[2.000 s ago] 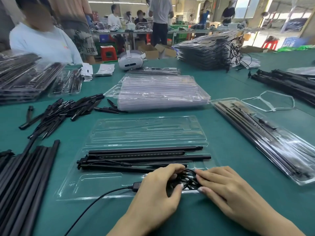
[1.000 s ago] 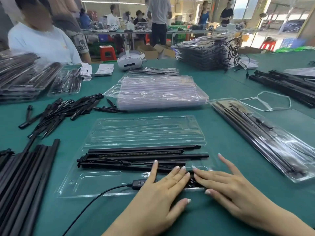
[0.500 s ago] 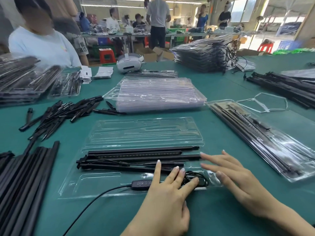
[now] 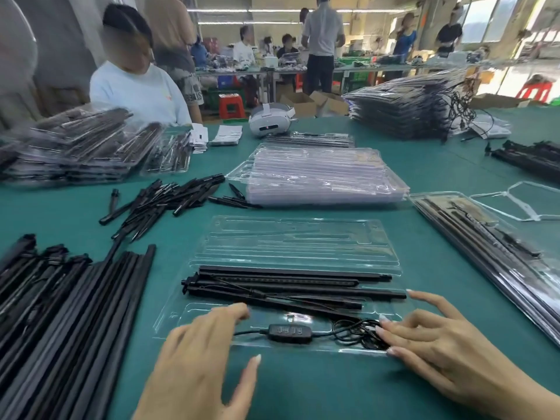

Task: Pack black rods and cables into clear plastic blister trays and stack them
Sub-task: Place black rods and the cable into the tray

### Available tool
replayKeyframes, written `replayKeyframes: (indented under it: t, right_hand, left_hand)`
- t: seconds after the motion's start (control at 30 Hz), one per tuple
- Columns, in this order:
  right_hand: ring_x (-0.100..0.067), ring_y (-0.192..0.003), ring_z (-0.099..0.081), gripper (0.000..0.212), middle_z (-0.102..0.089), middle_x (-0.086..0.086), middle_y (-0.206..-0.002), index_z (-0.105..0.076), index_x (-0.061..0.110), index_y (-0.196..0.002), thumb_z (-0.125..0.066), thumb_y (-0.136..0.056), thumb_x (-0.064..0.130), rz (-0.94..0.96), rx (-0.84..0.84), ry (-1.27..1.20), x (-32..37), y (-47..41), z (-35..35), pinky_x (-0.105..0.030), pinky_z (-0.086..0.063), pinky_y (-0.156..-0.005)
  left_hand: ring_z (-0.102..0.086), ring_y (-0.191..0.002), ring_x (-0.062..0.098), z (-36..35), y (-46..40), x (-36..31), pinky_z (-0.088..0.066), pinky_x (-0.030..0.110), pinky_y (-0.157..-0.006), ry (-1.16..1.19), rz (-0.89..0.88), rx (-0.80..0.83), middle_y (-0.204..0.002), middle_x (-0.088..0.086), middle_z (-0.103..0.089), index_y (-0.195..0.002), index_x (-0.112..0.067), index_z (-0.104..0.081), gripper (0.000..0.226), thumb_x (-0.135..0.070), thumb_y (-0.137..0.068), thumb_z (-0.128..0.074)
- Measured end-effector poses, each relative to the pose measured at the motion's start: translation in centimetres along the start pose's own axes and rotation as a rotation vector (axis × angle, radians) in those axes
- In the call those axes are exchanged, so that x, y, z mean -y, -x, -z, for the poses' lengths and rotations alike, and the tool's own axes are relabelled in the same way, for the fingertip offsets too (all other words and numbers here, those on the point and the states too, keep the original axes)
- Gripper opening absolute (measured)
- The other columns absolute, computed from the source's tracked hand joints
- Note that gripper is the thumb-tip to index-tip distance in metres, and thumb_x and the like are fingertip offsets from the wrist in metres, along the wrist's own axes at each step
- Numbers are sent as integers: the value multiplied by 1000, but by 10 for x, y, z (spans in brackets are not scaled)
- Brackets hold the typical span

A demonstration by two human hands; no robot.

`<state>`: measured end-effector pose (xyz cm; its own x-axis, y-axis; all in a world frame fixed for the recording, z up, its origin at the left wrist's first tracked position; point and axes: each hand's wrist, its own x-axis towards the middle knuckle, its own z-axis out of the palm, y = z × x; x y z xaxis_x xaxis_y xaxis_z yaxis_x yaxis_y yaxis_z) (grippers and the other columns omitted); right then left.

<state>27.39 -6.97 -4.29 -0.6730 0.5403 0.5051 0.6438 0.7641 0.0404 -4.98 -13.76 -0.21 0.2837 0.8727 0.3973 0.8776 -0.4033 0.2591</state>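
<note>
An open clear blister tray point(image 4: 169, 325) lies in front of me, its lid half point(image 4: 291, 237) folded away toward the far side. Several black rods point(image 4: 288, 286) lie lengthwise in the near half. Below them a black cable runs along the front channel, with its inline controller point(image 4: 286, 331) in the middle and its coil point(image 4: 354, 331) at the right end. My left hand point(image 4: 200, 353) rests on the tray's left part, fingers over the cable's left end, thumb spread. The fingertips of my right hand point(image 4: 433, 341) press on the coil.
A stack of empty trays point(image 4: 324, 177) stands behind the open one. Long loose rods point(image 4: 60, 313) and short black pieces point(image 4: 163, 198) lie at left. A packed tray point(image 4: 491, 253) lies at right. Packed stacks point(image 4: 406, 107) and a white headset point(image 4: 269, 119) sit farther back.
My left hand slid left from the coil to the cable's left end, and the trailing lead now lies in the tray. My right hand returned onto the coil.
</note>
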Motion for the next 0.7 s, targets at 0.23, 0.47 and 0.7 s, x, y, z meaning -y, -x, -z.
replayKeyframes:
  t: [0.23, 0.47, 0.7]
  right_hand:
    - [2, -71, -62, 43, -67, 22, -112, -76, 22, -104, -37, -101, 40, -7, -90, -55, -7, 3, -11, -33, -41, -96]
    - [2, -67, -61, 44, -68, 24, -107, -78, 24, -99, -37, -101, 40, -42, -97, -65, -5, -2, -9, -29, -41, -95]
    - [3, -71, -61, 44, -67, 24, -110, -77, 25, -101, -36, -101, 41, -108, -73, -111, -1, -1, -5, -28, -42, -94]
  left_hand:
    - [-34, -63, 0, 24, 65, 88, -26, 12, -54, -198, 331, 109, -78, -16, -42, -72, -37, -38, 42, -70, -88, -17]
    - [-35, -33, 25, 78, 66, 180, -20, 24, -37, 373, 578, 172, -41, 8, -43, -89, -21, -55, 57, -72, -66, -69]
    - [-50, -51, 4, 95, 11, 173, -41, 22, -55, 146, 400, 868, -61, -9, -63, -90, -45, -67, 57, -80, -46, -75]
